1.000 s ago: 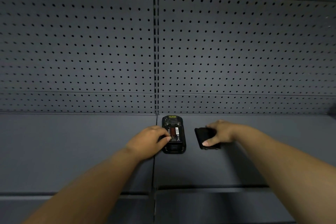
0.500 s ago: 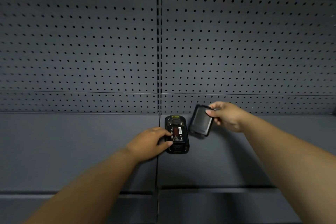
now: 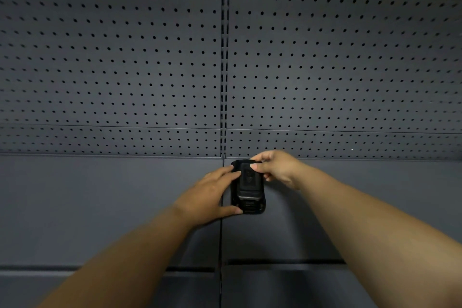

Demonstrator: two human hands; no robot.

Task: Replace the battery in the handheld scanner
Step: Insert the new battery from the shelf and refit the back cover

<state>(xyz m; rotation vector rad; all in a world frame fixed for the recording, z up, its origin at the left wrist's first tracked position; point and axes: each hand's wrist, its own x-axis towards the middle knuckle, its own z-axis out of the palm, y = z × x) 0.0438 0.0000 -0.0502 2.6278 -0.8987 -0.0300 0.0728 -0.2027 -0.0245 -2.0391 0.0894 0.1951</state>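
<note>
A black handheld scanner [image 3: 248,204] lies face down on the dark grey shelf [image 3: 100,202], just right of the shelf seam. A black battery cover [image 3: 247,180] lies over the scanner's back and hides the battery and its label. My left hand [image 3: 212,195] grips the scanner's left edge, fingers at the top and thumb near the bottom. My right hand [image 3: 275,167] pinches the cover's top end between thumb and fingers, at the scanner's far end.
A dark perforated back panel [image 3: 125,57] rises right behind the scanner. A vertical slotted upright [image 3: 224,57] splits it in the middle. The shelf's front lip [image 3: 287,264] runs below my forearms.
My right hand lifted the black cover from the shelf on the right and brought it left onto the scanner's back, hiding the battery label. My left hand spread along the scanner's left side.
</note>
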